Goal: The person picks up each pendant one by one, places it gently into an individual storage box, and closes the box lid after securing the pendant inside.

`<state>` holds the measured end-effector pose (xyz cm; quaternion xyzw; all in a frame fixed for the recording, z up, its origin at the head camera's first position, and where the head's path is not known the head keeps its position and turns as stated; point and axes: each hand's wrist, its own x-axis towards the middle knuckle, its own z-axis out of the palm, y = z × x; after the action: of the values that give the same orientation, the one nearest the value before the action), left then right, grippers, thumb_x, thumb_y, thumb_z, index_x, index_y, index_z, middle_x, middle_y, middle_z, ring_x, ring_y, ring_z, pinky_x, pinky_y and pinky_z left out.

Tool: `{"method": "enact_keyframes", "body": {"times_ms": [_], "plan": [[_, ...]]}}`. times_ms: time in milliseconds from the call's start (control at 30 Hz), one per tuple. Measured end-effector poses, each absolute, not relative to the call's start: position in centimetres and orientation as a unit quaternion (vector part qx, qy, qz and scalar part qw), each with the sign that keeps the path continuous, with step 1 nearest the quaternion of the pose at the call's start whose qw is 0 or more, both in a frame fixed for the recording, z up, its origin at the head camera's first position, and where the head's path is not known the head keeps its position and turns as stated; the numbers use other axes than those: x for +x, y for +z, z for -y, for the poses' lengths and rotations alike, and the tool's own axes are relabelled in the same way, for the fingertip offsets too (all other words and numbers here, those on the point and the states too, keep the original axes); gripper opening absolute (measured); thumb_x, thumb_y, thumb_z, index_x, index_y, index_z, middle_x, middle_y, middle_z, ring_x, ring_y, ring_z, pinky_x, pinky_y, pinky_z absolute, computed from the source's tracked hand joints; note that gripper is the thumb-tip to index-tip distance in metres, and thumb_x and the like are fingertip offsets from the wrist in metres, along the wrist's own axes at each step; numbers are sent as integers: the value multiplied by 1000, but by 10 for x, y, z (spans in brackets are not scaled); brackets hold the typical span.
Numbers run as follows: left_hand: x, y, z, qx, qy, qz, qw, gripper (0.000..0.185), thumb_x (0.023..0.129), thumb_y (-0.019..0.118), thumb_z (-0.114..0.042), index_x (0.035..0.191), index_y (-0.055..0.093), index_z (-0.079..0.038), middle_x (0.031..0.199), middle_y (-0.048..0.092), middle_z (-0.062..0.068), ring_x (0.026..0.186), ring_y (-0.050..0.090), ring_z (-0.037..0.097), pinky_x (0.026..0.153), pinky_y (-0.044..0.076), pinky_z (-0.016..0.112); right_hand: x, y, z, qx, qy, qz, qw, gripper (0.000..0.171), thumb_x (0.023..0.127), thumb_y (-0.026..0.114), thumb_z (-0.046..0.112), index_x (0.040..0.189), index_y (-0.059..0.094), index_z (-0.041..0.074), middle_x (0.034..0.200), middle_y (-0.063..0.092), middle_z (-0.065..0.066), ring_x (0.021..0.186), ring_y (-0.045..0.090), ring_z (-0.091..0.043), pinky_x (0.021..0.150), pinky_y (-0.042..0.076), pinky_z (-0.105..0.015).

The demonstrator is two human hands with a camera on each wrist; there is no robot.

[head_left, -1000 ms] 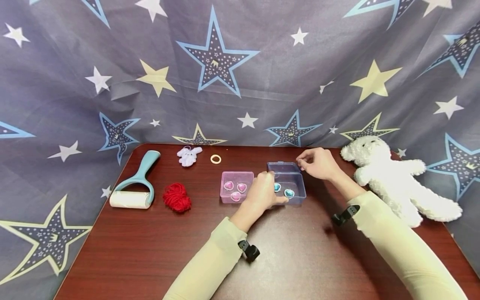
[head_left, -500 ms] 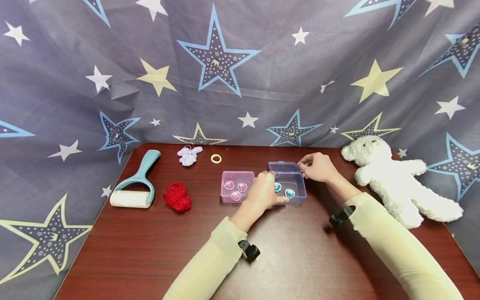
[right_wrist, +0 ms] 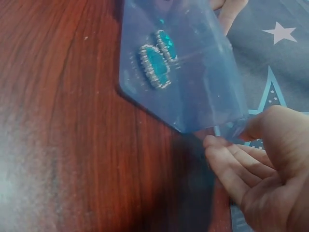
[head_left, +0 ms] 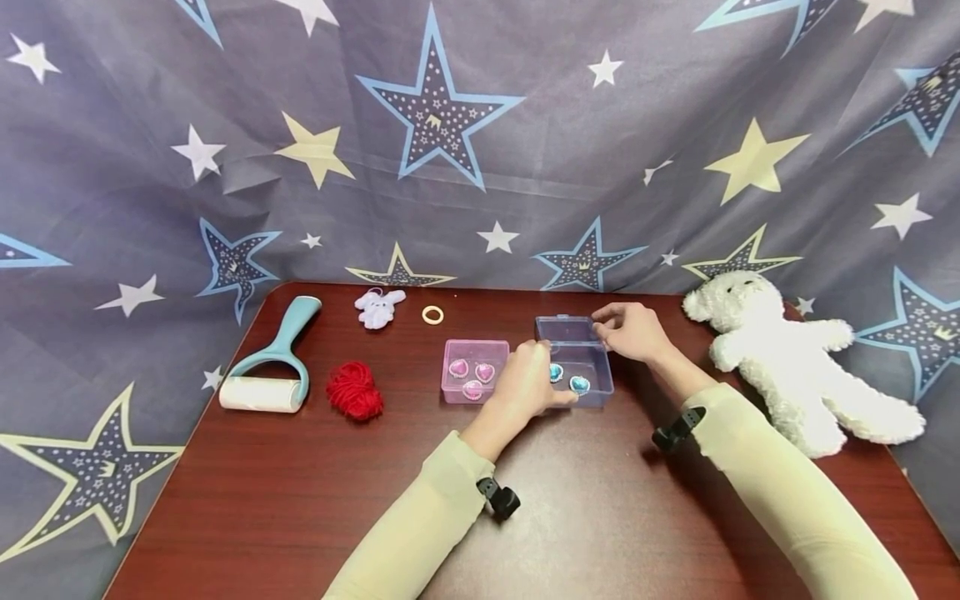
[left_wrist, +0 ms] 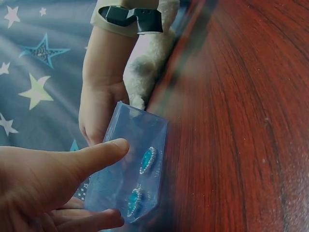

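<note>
A clear blue box (head_left: 588,367) stands at the table's middle with its lid (head_left: 564,328) raised; two blue gems (head_left: 578,385) lie inside. My left hand (head_left: 546,379) grips the box's left end, thumb on the near wall. In the left wrist view the left hand (left_wrist: 116,183) has its thumb (left_wrist: 99,153) over the blue box (left_wrist: 137,145) and its fingers under it. My right hand (head_left: 602,325) pinches the lid's right edge. In the right wrist view the right hand (right_wrist: 231,135) pinches the corner of the blue box (right_wrist: 193,92), with the blue gems (right_wrist: 154,65) beyond.
A pink box (head_left: 475,371) with three pink heart gems touches the blue one's left side. A red yarn ball (head_left: 354,392) and a lint roller (head_left: 262,379) lie left. A small white plush (head_left: 378,307) and a ring (head_left: 432,314) sit at the back, a white teddy bear (head_left: 787,358) at the right.
My right hand has dipped a little and shifted along the lid's right edge. The left hand and both boxes have stayed put.
</note>
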<state>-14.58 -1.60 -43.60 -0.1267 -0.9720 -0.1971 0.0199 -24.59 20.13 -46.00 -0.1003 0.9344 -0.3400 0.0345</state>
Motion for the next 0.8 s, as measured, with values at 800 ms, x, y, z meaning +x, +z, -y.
{"method": "enact_keyframes", "body": {"times_ms": [800], "plan": [[-143, -436, 15, -126, -168, 977, 34, 92, 69, 97, -57, 132, 68, 3, 109, 74, 16, 100, 76, 31, 89, 63, 40, -230, -430, -205, -201, -359, -908, -75, 44, 96, 68, 3, 139, 62, 5, 88, 75, -12, 72, 72, -15, 63, 49, -14]]}}
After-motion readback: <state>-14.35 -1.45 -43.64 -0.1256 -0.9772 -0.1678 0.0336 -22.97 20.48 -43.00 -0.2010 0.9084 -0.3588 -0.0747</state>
